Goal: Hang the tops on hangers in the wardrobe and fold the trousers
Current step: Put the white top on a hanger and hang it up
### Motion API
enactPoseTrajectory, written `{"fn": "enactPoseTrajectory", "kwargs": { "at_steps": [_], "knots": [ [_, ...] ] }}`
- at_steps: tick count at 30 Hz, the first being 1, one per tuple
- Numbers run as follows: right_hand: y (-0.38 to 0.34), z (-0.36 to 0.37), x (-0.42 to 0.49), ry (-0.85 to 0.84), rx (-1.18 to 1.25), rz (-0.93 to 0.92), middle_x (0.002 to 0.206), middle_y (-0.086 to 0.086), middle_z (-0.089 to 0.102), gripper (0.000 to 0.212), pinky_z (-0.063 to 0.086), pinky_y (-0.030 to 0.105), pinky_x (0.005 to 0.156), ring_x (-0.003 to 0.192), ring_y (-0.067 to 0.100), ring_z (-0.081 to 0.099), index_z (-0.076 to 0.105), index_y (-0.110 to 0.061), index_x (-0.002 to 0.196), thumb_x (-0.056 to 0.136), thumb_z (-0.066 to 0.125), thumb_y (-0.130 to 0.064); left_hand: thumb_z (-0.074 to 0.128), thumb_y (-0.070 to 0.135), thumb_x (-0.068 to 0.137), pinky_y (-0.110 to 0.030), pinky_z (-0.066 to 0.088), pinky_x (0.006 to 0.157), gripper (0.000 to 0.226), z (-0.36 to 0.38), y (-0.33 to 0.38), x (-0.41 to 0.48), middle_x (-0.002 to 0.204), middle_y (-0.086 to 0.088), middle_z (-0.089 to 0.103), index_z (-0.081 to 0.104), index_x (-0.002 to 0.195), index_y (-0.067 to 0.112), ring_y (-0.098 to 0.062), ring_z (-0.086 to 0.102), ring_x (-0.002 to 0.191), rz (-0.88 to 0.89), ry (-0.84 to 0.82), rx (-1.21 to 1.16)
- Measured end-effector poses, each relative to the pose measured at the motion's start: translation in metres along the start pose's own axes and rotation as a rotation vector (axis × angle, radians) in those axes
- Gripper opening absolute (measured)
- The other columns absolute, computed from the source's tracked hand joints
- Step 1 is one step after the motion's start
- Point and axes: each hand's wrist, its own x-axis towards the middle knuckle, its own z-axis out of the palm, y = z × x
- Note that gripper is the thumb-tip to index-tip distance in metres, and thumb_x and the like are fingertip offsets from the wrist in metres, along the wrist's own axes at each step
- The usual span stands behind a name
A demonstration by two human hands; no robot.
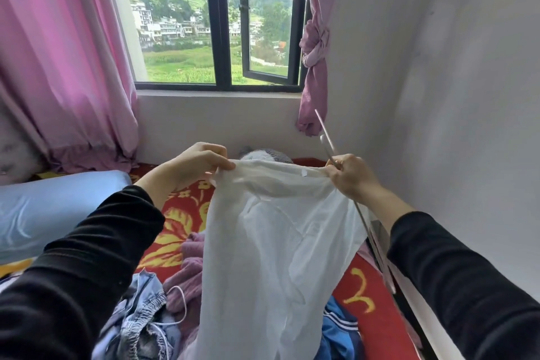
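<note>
White top (263,242) pinched at collar by left hand (198,161) and right hand (350,175) (hanger (327,137) also gripped there); not hung yet, pile (140,310) left on bed (187,213).

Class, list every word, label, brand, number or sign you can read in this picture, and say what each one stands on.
No text can be read.
Small tag at the neckline of the white top: too small to read.
Buildings beyond the window: too far and blurred for any sign.
</note>
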Motion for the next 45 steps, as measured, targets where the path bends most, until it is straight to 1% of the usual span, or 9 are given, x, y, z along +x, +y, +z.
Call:
{"fn": "enactPoseTrajectory", "kwargs": {
  "at_steps": [2, 6, 10, 16, 21, 25, 30, 34, 45],
  "knots": [
    [0.001, 0.002, -0.001, -0.058, -0.007, -0.018, 0.065, -0.003, 0.062, 0.024, 0.047, 0.037, 0.065, 0.069, 0.023, 0.059, 0.060, -0.014, 0.069, 0.087, 0.047, -0.021, 0.072, 0.006, 0.076, -0.023, 0.041, 0.051, 0.034, -0.001, -0.004, 0.001, 0.062, -0.004, 0.042, 0.044, 0.058, 0.014, -0.015, 0.044, 0.055, -0.004, -0.094, -0.170],
    [0.004, 0.002, -0.004, -0.048, 0.078, 0.016, 0.075, -0.006, 0.063, 0.028, 0.044, 0.030, 0.072, 0.079, 0.021, 0.058, 0.067, -0.023, 0.080, 0.086, 0.044, -0.009, 0.077, 0.009, 0.066, -0.019, 0.037, 0.045, 0.033, 0.007, -0.012, -0.007, 0.054, 0.004, 0.046, 0.049, 0.051, 0.020, -0.009, 0.043, 0.049, -0.103, -0.228, 0.254],
    [0.004, 0.002, -0.009, 0.008, 0.104, -0.017, 0.076, -0.005, 0.063, 0.032, 0.042, 0.031, 0.070, 0.081, 0.022, 0.059, 0.069, -0.018, 0.086, 0.087, 0.041, -0.003, 0.067, 0.003, 0.056, -0.017, 0.035, 0.041, 0.020, 0.020, -0.018, -0.013, 0.053, 0.002, 0.047, 0.053, 0.058, 0.017, -0.009, 0.042, 0.044, -0.112, -0.175, 0.232],
    [-0.005, 0.000, -0.011, 0.062, 0.155, -0.088, 0.080, -0.005, 0.062, 0.032, 0.036, 0.027, 0.064, 0.079, 0.019, 0.055, 0.067, -0.019, 0.086, 0.087, 0.042, 0.001, 0.063, 0.011, 0.080, -0.023, 0.042, 0.058, 0.011, 0.034, -0.022, -0.002, 0.078, -0.006, 0.065, 0.070, 0.088, 0.007, -0.021, 0.059, 0.072, 0.004, 0.308, 0.730],
    [0.007, 0.007, -0.022, -0.107, 0.325, 0.043, 0.087, 0.002, 0.068, 0.039, 0.044, 0.022, 0.071, 0.081, 0.018, 0.059, 0.071, -0.023, 0.098, 0.089, 0.043, 0.003, 0.055, 0.036, 0.093, -0.031, 0.038, 0.059, 0.033, 0.033, -0.035, 0.001, 0.074, -0.005, 0.060, 0.062, 0.077, 0.007, -0.023, 0.053, 0.070, -0.092, 0.415, 0.603],
    [0.019, 0.015, -0.034, -0.310, 0.354, 0.058, 0.085, -0.013, 0.061, 0.063, 0.042, 0.025, 0.078, 0.074, 0.003, 0.055, 0.020, -0.043, 0.147, 0.099, 0.047, -0.012, 0.053, 0.048, 0.090, -0.028, 0.035, 0.050, 0.045, 0.043, -0.051, 0.006, 0.067, -0.002, 0.059, 0.060, 0.068, 0.010, -0.017, 0.053, 0.061, -0.236, 0.469, 0.510],
    [0.024, 0.013, -0.044, -0.359, 0.650, 0.144, 0.077, 0.003, 0.072, 0.027, 0.040, 0.017, 0.044, 0.052, 0.009, 0.060, 0.059, -0.009, 0.124, 0.097, 0.053, -0.011, 0.066, 0.028, 0.076, -0.017, 0.034, 0.038, 0.024, 0.048, -0.054, 0.012, 0.044, 0.004, 0.053, 0.062, 0.060, 0.011, -0.011, 0.047, 0.038, -0.348, 0.413, 0.311],
    [0.040, 0.017, -0.066, -0.405, 0.949, 0.264, 0.058, 0.001, 0.058, 0.024, 0.023, 0.016, 0.037, 0.041, 0.006, 0.040, 0.073, -0.013, 0.103, 0.088, 0.057, -0.004, 0.065, 0.011, 0.080, -0.021, 0.039, 0.047, 0.012, 0.047, -0.064, 0.014, 0.062, -0.005, 0.052, 0.060, 0.069, 0.007, -0.017, 0.047, 0.049, -0.332, 0.428, 0.137],
    [0.074, 0.031, -0.084, -0.463, 1.225, 0.451, 0.051, 0.000, 0.041, 0.042, 0.017, 0.016, 0.036, 0.036, 0.005, 0.024, 0.069, -0.004, 0.112, 0.071, 0.060, -0.009, 0.059, 0.039, 0.086, -0.029, 0.033, 0.054, 0.037, 0.044, -0.077, 0.007, 0.062, -0.001, 0.055, 0.053, 0.056, 0.017, -0.022, 0.052, 0.064, -0.326, 0.622, 0.482]
  ]
}}
